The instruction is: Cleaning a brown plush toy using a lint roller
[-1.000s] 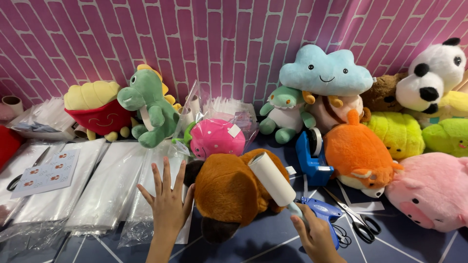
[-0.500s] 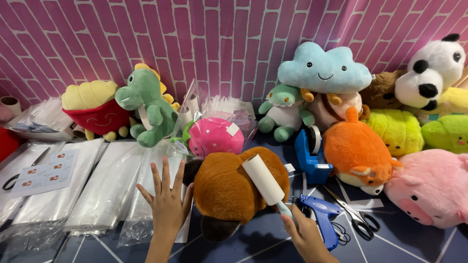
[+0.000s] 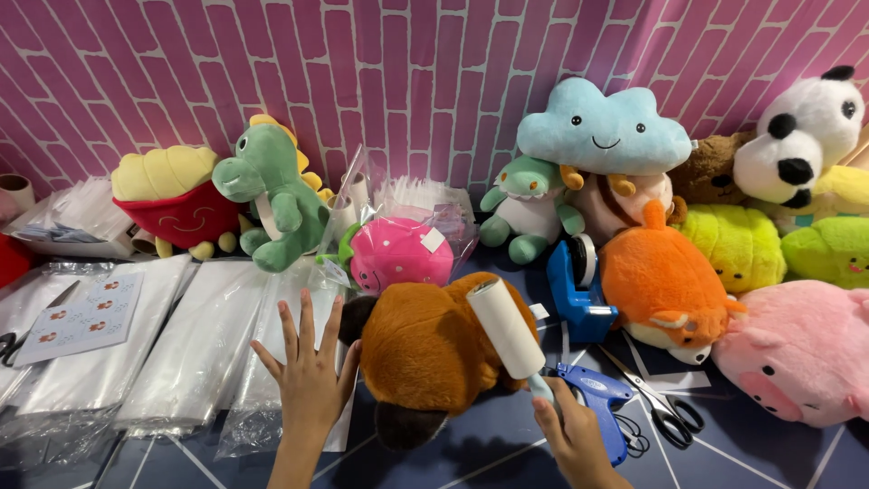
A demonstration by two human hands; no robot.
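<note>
A brown plush animal (image 3: 425, 349) lies on the dark table in front of me. My right hand (image 3: 572, 439) grips the handle of a white lint roller (image 3: 505, 328), whose roll rests on the plush's right side. My left hand (image 3: 310, 373) is spread flat with fingers apart, its thumb edge against the plush's left side and its palm over a clear plastic bag (image 3: 272, 353).
A blue tagging gun (image 3: 597, 398) and scissors (image 3: 665, 409) lie right of my right hand. A blue tape dispenser (image 3: 579, 290), an orange fox plush (image 3: 665, 281), a pink pig plush (image 3: 801, 349) and a bagged pink plush (image 3: 398, 254) surround it. Stacked clear bags (image 3: 136, 353) lie left.
The lint roller has slid leftward and down across the brown plush, with my right hand following. My left hand stays in place.
</note>
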